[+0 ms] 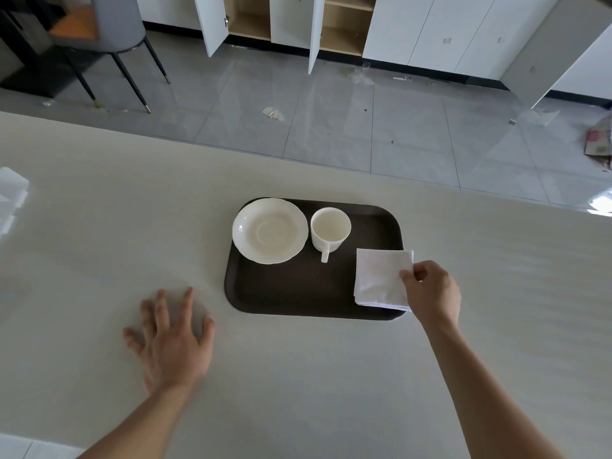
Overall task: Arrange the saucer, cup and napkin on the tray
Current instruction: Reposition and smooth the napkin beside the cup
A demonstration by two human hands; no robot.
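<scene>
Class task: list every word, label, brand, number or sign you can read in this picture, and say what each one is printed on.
No readable text anywhere.
The tray, saucer, cup and napkin carry no print.
Small marks on the white cabinet doors: too small to read.
Patterned packaging on the floor at the right edge: too blurred to read.
</scene>
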